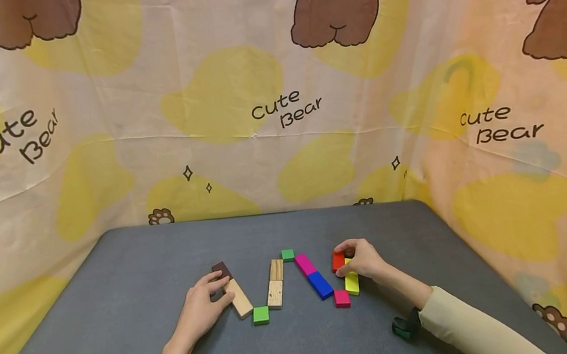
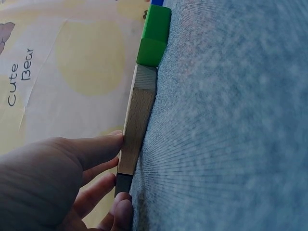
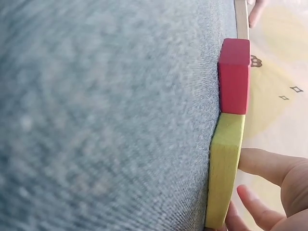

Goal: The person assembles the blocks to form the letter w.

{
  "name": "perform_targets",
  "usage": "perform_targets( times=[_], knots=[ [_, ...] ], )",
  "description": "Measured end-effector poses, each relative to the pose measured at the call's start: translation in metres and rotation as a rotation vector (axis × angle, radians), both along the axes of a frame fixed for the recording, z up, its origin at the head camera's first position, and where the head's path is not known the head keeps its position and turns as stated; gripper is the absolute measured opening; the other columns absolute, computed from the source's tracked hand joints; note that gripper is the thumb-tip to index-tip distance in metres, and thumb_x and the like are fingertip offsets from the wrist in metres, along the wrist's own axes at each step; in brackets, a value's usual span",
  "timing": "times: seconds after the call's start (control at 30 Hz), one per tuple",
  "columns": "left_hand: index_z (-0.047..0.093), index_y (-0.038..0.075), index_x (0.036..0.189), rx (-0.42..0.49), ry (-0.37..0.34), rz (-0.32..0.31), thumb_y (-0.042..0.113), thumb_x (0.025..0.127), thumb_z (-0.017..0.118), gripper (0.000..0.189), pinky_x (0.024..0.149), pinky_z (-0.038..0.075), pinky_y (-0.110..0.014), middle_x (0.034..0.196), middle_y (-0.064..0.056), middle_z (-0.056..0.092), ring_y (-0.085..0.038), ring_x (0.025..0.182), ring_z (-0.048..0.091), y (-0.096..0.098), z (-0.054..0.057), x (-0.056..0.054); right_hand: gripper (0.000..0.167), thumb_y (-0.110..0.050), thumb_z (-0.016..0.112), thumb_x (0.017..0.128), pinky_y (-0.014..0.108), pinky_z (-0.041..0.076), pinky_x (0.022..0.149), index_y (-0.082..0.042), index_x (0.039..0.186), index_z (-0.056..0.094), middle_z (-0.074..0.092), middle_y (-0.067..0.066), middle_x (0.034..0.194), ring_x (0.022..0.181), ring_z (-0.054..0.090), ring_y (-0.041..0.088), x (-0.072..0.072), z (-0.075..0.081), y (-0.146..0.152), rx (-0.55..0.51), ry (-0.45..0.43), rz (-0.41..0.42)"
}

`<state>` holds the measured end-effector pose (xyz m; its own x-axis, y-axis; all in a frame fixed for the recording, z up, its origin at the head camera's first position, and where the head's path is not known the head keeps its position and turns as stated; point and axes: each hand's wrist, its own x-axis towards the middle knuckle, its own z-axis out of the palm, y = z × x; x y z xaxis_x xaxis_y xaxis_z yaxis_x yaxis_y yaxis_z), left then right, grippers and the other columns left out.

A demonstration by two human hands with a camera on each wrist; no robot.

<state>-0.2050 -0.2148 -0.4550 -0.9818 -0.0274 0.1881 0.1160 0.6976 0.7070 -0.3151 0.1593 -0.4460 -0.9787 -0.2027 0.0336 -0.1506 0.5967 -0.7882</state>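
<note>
On the table, coloured and plain wooden blocks form a zigzag line. My left hand is at its left end, fingertips touching the dark brown block and thumb at the edge of the pale wooden block. Across at the right end, my right hand pinches the red-orange block between index finger and thumb. The palm partly covers the yellow block, which stands against the red-orange one. A pinkish-red block touches the yellow block's near end.
Between the hands lie a green block, plain wooden blocks, a second green block, a magenta block and a blue block. Behind the grey table hangs a bear-print cloth.
</note>
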Motion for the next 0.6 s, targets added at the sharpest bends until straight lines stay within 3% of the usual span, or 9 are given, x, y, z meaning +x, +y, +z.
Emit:
perform_targets(
  times=[0.2,0.37,0.6],
  knots=[
    [0.063,0.000,0.131,0.006,-0.003,-0.007,0.017,0.091,0.072,0.044,0.094,0.041,-0.060,0.143,-0.018,0.049,-0.041,0.117,0.055,-0.001,0.000,0.000,0.046,-0.002,0.089,0.068,0.037,0.049,0.080,-0.003,0.111,0.072,0.065,0.006,0.098,0.090,0.056,0.024,-0.002,0.005,0.001,-0.108,-0.045,-0.035],
    [0.064,0.000,0.130,0.012,0.003,-0.010,0.017,0.091,0.072,0.043,0.094,0.042,-0.059,0.142,-0.018,0.049,-0.042,0.117,0.056,-0.001,-0.001,0.000,0.049,-0.007,0.087,0.073,0.038,0.050,0.085,-0.003,0.118,0.071,0.065,0.011,0.109,0.098,0.058,0.028,-0.006,0.013,0.010,-0.238,-0.070,-0.093],
    [0.064,0.000,0.130,0.012,0.007,-0.010,0.017,0.091,0.072,0.043,0.094,0.042,-0.059,0.142,-0.018,0.049,-0.041,0.116,0.056,0.000,-0.001,0.000,0.049,-0.012,0.088,0.074,0.034,0.050,0.082,-0.005,0.119,0.070,0.064,0.013,0.117,0.105,0.058,0.029,-0.007,0.011,0.033,-0.264,-0.021,-0.111]
  ],
)
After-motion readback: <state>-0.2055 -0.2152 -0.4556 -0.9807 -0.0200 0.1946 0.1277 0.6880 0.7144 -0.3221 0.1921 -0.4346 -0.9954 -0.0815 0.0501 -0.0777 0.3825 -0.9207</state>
